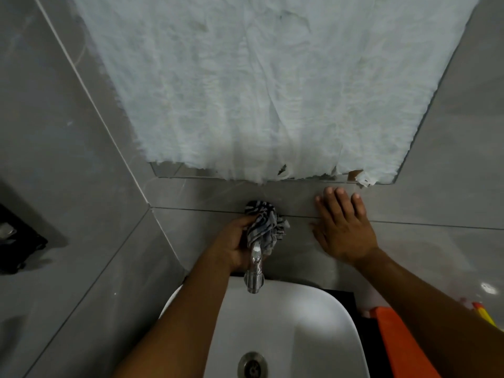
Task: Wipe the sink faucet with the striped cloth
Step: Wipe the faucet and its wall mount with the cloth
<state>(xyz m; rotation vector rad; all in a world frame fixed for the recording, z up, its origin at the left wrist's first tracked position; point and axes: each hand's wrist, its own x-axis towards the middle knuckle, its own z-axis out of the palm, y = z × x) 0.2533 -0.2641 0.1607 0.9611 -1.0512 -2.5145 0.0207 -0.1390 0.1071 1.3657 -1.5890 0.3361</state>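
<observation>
Left hand (234,245) grips the striped cloth (263,225), bunched over the faucet (255,271) where it meets the wall, above the white sink (313,323). Cloth is crumpled, blue-grey and white stripes. Right hand (342,227) lies flat, fingers spread, on the grey tile. The faucet's base hides under cloth; only its chrome spout shows.

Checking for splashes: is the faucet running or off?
Off, it seems: no stream falls from the faucet spout into the sink, and the basin looks dry.
</observation>
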